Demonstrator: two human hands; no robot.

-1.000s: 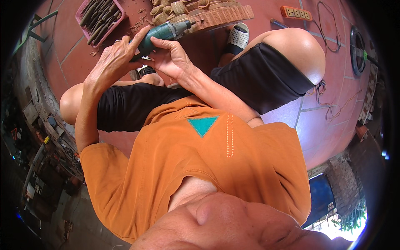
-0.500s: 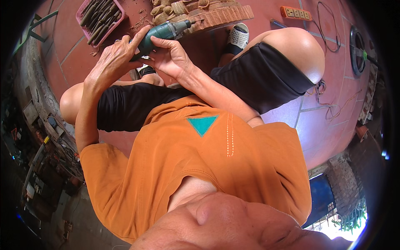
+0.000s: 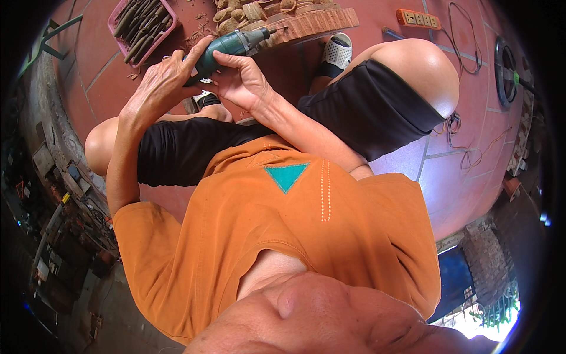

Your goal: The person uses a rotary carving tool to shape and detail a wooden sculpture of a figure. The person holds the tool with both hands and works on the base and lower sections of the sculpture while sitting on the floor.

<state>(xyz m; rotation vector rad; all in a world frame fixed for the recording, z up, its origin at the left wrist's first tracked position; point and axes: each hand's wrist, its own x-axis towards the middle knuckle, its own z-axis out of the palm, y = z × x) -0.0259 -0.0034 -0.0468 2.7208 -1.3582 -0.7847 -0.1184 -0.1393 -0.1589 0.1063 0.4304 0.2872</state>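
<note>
A green die grinder [image 3: 227,47] lies across both my hands, its dark nose and thin bit pointing right. My left hand [image 3: 162,82] is closed round its rear end, with one finger stretched along the body. On the near side, my right hand [image 3: 244,82] supports the tool, thumb resting on the casing and fingers partly hidden beneath it. Just beyond the bit stands a carved wooden piece [image 3: 303,28] with a thick reddish edge and rounded shapes on top. Whether the bit touches the wood I cannot tell.
A pink basket [image 3: 174,23] of carving tools sits at the far left, with wood shavings [image 3: 197,32] beside it. At the far right lie an orange power strip [image 3: 418,19], its cord [image 3: 476,44] and a dark ring-shaped object [image 3: 506,71]. My bent knees flank the work.
</note>
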